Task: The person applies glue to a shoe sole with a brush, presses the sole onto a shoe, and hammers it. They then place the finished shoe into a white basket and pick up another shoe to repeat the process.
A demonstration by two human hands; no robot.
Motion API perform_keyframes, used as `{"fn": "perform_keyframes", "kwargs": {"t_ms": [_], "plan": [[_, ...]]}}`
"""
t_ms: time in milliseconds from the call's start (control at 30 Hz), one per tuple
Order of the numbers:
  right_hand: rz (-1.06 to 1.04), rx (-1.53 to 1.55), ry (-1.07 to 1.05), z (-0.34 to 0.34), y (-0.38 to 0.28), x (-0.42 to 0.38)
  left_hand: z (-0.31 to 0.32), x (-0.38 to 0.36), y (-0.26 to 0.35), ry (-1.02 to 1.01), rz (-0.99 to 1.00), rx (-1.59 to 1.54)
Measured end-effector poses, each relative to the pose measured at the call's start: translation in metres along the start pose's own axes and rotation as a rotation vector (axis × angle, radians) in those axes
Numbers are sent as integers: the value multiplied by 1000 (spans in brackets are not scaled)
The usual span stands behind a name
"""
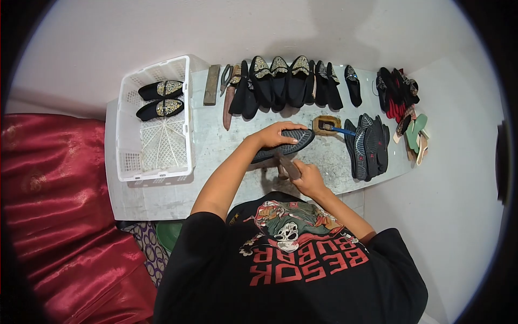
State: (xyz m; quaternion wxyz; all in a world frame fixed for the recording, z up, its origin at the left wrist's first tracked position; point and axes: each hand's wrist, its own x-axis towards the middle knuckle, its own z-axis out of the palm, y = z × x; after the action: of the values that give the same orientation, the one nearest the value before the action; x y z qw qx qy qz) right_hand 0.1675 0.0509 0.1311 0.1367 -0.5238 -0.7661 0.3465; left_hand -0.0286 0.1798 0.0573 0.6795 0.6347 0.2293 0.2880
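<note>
Black and grooved, the sole (304, 139) sits at the centre of the frame, above the table (216, 156), tread facing you. Your left hand (275, 134) clamps it, thumb pressed on the tread and fingers over the far edge. Your right hand (309, 179), just below and to the right, has its fingers wrapped around a wooden-handled tool (291, 169), perhaps a hammer; its dark end lies by the sole's near edge, and you can't tell whether they touch. Whether an upper hangs beneath is hidden.

You seem to be at the step of working the sole with that tool. The next move likely calls for a firm left grip, your thumb clear of the tool's end, and a controlled right wrist.

More soles (369, 148) stand at right of centre, beside a tub (317, 129) with a blue-handled brush (345, 131).
</note>
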Motion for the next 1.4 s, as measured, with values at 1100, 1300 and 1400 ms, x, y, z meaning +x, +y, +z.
{"fn": "perform_keyframes", "kwargs": {"t_ms": [1100,1300,1400], "plan": [[210,88,255,-51,66,29,90,-35,13,870,271,936],[254,96,247,-69,46,43,91,-36,8,873,278,918],[189,12,237,-62,45,48,91,-36,8,903,291,930]]}}
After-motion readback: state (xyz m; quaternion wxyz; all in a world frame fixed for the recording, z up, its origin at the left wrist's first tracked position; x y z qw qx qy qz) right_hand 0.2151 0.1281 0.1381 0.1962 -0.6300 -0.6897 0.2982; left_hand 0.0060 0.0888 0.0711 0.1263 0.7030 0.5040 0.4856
